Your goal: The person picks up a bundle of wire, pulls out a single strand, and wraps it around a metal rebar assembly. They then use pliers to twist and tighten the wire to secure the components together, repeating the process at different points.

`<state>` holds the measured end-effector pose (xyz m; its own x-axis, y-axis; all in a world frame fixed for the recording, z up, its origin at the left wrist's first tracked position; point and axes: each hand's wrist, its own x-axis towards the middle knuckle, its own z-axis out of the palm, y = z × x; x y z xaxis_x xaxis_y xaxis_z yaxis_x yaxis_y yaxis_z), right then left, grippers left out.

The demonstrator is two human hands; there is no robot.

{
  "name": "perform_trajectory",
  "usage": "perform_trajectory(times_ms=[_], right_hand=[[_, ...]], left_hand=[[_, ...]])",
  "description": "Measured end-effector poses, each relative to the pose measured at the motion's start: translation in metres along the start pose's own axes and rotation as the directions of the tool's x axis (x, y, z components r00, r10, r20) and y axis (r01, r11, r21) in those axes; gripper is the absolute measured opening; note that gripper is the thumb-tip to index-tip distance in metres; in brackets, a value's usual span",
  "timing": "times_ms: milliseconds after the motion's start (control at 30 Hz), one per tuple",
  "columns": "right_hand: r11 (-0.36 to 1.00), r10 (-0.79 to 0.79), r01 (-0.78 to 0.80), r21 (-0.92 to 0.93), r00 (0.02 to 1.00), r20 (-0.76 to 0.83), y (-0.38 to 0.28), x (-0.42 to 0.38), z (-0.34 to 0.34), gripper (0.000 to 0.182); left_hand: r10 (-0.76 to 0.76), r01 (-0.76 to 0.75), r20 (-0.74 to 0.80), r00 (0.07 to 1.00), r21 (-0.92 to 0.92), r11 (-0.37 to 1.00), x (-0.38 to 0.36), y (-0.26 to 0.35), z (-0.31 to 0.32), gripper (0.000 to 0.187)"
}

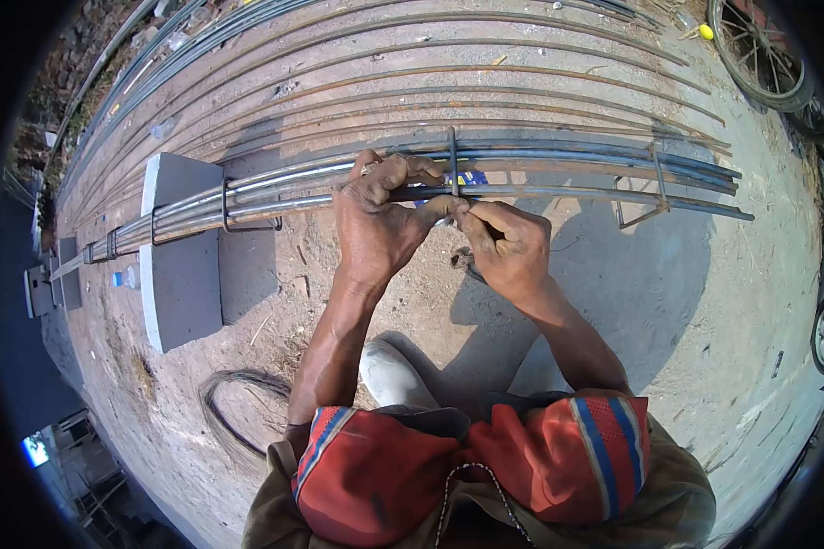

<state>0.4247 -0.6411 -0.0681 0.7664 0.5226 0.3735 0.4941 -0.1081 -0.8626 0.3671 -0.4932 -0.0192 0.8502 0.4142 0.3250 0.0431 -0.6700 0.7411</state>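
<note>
Leaning over a bundle of long, straight, grey-and-rust steel bars (558, 191), running left to right in front of the knees and raised off the pale, dusty ground (705, 403). Reaching onto the bars with the left hand (375, 215), with fingers bent over the rear ones and thumb stretched towards the right hand (508, 240). Cannot tell whether gripping the bars firmly with it or only resting on them. Pinching thumb and forefinger of the right hand together, with the other fingers curled in, just beside the left thumb tip; cannot tell whether holding anything between those tips. Bringing both hands together close to a dark, square-bent steel hoop (452, 156) set across the bars, with similar hoops farther along to left and right.

Can see a blue-and-yellow printed packet (476, 178) beneath the bars by that hoop. Towards the left, passing with the bars over a light grey, flat-sided block (183, 284). Lower down, near a pale shoe (394, 375), can see a loose coil of thin dark wire (212, 403) on the ground. Beyond the bundle, can see more thin rusty rods (485, 69) laid out side by side.
</note>
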Motion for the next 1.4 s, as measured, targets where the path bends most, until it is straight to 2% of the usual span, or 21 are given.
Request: perform_trajectory(times_ms=[33, 100, 133, 200, 233, 333, 400, 467, 500, 600, 633, 733, 800, 933, 1033, 1200, 1267, 1300, 1400], right_hand=[[0.999, 0.031, -0.031, 0.016, 0.999, 0.045, -0.005, 0.000, -0.003, 0.010], [0.995, 0.084, -0.090, 0.039, 0.987, 0.137, -0.017, 0.007, -0.015, 0.015], [0.957, 0.238, -0.269, 0.112, 0.943, 0.234, -0.026, 0.013, -0.023, 0.018], [0.775, 0.483, -0.604, 0.186, 0.757, 0.440, -0.048, 0.028, -0.039, 0.023], [0.748, 0.506, -0.641, 0.170, 0.717, 0.480, -0.055, 0.033, -0.042, 0.028], [0.749, 0.474, -0.637, 0.185, 0.709, 0.523, -0.048, 0.037, -0.053, 0.028], [0.651, 0.530, -0.733, 0.195, 0.623, 0.574, -0.050, 0.043, -0.059, 0.029], [0.561, 0.605, -0.808, 0.182, 0.549, 0.576, -0.061, 0.047, -0.058, 0.030], [0.579, 0.605, -0.803, 0.141, 0.539, 0.586, -0.067, 0.048, -0.057, 0.031], [0.584, 0.602, -0.792, 0.178, 0.570, 0.559, -0.078, 0.042, -0.054, 0.031], [0.649, 0.531, -0.735, 0.197, 0.622, 0.575, -0.075, 0.039, -0.054, 0.032], [0.772, 0.537, -0.635, -0.018, 0.638, 0.552, -0.087, 0.027, -0.061, 0.034], [0.763, 0.498, -0.640, 0.089, 0.670, 0.550, -0.093, 0.021, -0.057, 0.036], [0.782, 0.469, -0.616, 0.094, 0.681, 0.562, -0.106, 0.021, -0.051, 0.036], [0.822, 0.423, -0.566, 0.061, 0.678, 0.601, -0.109, 0.023, -0.047, 0.035], [0.867, 0.429, -0.495, -0.058, 0.683, 0.591, -0.119, 0.027, -0.037, 0.035], [0.890, 0.432, -0.272, -0.367, 0.763, 0.481, -0.122, 0.032, -0.040, 0.038], [0.843, 0.412, -0.158, -0.514, 0.804, 0.430, -0.123, 0.034, -0.042, 0.040], [0.813, 0.068, 0.228, -0.536, 0.877, 0.476, -0.121, 0.046, -0.045, 0.045]], left_hand=[[0.062, -0.064, 0.036, 0.997, 0.066, 0.996, 0.000, 0.001, -0.002, 0.026], [0.204, -0.202, -0.014, 0.979, 0.087, 0.976, -0.003, -0.009, 0.004, 0.023], [0.268, -0.263, -0.037, 0.963, 0.100, 0.960, -0.005, -0.013, 0.006, 0.022], [0.273, -0.267, -0.060, 0.960, 0.084, 0.960, -0.006, -0.015, 0.006, 0.022], [0.281, -0.275, -0.086, 0.956, 0.069, 0.959, -0.006, -0.015, 0.006, 0.022], [0.357, -0.346, -0.123, 0.926, 0.104, 0.932, -0.009, -0.026, 0.012, 0.027], [0.443, -0.419, -0.158, 0.883, 0.165, 0.893, -0.013, -0.034, 0.019, 0.030], [0.490, -0.474, -0.161, 0.857, 0.127, 0.871, -0.012, -0.037, 0.020, 0.033], [0.501, -0.484, -0.160, 0.851, 0.133, 0.865, -0.013, -0.036, 0.019, 0.034], [0.508, -0.485, -0.150, 0.848, 0.165, 0.859, -0.015, -0.029, 0.012, 0.033], [0.506, -0.481, -0.145, 0.850, 0.178, 0.858, -0.017, -0.026, 0.010, 0.033], [0.378, -0.370, -0.164, 0.911, 0.079, 0.926, -0.024, -0.021, 0.012, 0.031], [0.345, -0.342, -0.154, 0.926, 0.050, 0.939, -0.025, -0.017, 0.011, 0.033], [0.242, -0.261, -0.138, 0.960, -0.147, 0.954, -0.024, -0.015, 0.014, 0.039], [0.281, -0.283, -0.040, 0.959, -0.223, 0.933, -0.024, -0.007, -0.006, 0.044], [0.413, -0.417, -0.061, 0.909, -0.075, 0.906, -0.025, -0.018, 0.004, 0.054], [0.441, -0.444, -0.077, 0.894, -0.020, 0.896, -0.023, -0.018, 0.005, 0.057], [0.441, -0.444, -0.090, 0.893, -0.011, 0.896, -0.022, -0.016, 0.006, 0.059], [0.381, -0.387, -0.100, 0.919, -0.042, 0.921, -0.021, -0.015, 0.006, 0.063]])
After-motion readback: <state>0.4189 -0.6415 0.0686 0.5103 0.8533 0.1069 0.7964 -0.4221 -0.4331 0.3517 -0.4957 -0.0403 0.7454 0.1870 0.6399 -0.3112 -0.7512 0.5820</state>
